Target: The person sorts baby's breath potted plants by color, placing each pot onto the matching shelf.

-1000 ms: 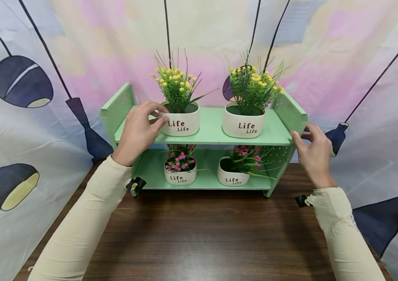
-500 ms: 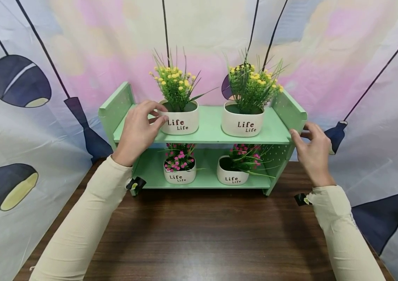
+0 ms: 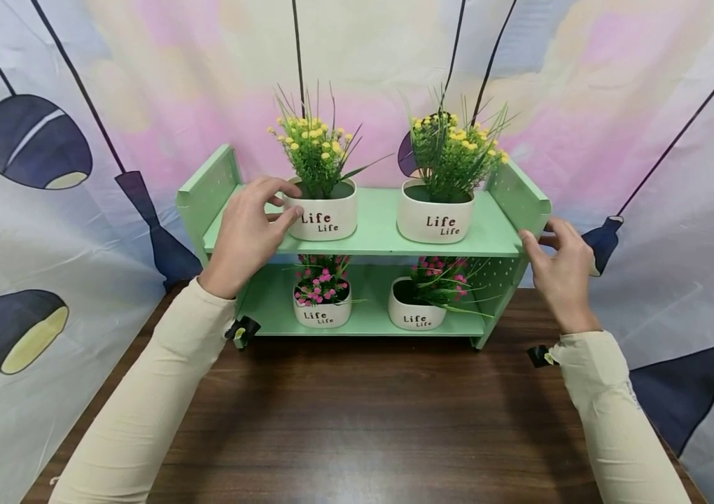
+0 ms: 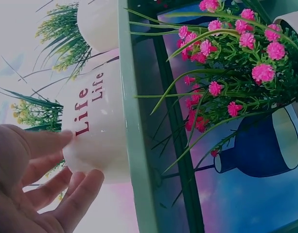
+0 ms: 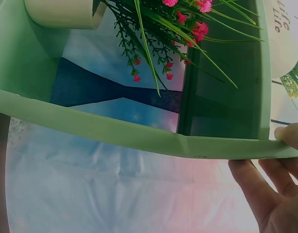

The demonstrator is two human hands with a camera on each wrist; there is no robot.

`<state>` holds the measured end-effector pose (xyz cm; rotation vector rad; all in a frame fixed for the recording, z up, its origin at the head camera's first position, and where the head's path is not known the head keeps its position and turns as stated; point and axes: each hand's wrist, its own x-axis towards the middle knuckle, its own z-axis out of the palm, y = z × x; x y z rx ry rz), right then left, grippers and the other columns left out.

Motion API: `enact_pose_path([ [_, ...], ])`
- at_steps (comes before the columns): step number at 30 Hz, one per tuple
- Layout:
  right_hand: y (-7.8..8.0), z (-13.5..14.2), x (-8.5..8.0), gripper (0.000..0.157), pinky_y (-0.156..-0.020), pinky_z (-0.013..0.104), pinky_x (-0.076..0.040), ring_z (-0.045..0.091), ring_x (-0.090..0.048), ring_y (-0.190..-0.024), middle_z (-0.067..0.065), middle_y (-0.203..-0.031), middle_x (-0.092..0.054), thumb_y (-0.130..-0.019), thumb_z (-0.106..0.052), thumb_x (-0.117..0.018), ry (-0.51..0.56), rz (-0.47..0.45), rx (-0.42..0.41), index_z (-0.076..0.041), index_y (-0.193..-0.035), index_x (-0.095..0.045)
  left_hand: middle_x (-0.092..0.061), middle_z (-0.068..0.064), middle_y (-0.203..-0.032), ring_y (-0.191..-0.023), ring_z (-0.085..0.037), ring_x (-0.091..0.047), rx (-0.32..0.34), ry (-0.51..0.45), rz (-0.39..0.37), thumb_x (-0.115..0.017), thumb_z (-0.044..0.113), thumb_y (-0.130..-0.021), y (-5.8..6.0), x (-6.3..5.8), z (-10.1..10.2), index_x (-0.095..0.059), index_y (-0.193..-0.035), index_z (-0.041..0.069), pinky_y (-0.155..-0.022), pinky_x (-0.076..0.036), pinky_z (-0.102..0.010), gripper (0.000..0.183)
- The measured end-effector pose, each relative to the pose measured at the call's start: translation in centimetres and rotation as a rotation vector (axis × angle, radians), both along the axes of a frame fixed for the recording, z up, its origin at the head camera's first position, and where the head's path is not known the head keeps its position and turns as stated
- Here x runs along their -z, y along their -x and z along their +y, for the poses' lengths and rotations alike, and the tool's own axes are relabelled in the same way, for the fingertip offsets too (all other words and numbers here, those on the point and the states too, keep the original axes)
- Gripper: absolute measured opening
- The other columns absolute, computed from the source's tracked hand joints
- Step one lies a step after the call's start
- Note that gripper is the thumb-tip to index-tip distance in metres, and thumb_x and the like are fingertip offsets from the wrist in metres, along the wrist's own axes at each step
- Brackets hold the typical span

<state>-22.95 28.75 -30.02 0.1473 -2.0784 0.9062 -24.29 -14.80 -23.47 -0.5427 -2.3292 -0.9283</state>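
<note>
My left hand (image 3: 246, 227) holds the left end of a white "Life" flowerpot (image 3: 332, 229) with yellow flowers, thumb by the front wall and fingertips at the rim. In the left wrist view, its fingers (image 4: 85, 194) curl about that pot's end. The pot stands on the upper board of a small green two-tier shelf (image 3: 376, 241). At the shelf's right end, my right hand (image 3: 561, 269) grips the side panel, thumb at the front edge. The right wrist view has fingers on both faces of the panel (image 5: 212, 148).
A second yellow-flowered pot (image 3: 423, 227) stands to the right on the upper board. Below are two pots with pink flowers, a left one (image 3: 316, 316) and a right one (image 3: 407, 318). The shelf stands on a dark wooden table (image 3: 357, 420), before a patterned curtain (image 3: 369, 42).
</note>
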Motion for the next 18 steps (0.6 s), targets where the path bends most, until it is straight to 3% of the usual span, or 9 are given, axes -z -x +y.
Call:
enact_pose_path([
  [10,-0.2,0.0,0.0,0.033,-0.08,0.004,-0.04,0.048,-0.071,-0.108,0.027,-0.119,-0.068,-0.102,-0.012,-0.071,-0.023,-0.018,-0.039,0.005,-0.131,-0.068,-0.068,-0.012,-0.131,-0.116,-0.034,-0.062,-0.076,0.052,0.096,-0.07,0.028,-0.104,-3.3,0.9,-0.9,-0.072,-0.13,0.008,-0.096,-0.052,-0.053,0.033],
  [15,-2.0,-0.1,0.0,0.045,-0.083,0.003,-0.043,0.043,-0.067,-0.121,0.023,-0.132,-0.065,-0.106,-0.017,-0.066,-0.002,-0.042,-0.057,-0.005,-0.148,-0.059,-0.067,-0.016,-0.135,-0.127,-0.038,-0.059,-0.116,0.099,0.155,-0.072,0.028,-0.103,-5.5,2.6,-1.5,-0.07,-0.134,0.005,-0.105,-0.046,-0.057,0.039],
  [18,-3.4,-0.4,0.7,0.047,-0.09,0.008,-0.046,0.039,-0.063,-0.125,0.023,-0.134,-0.062,-0.106,-0.015,-0.065,0.028,-0.005,-0.059,-0.005,-0.151,-0.055,-0.066,-0.018,-0.137,-0.129,-0.04,-0.058,-0.131,0.108,0.178,-0.073,0.027,-0.102,-6.7,4.0,-1.8,-0.068,-0.137,0.003,-0.107,-0.046,-0.058,0.043],
])
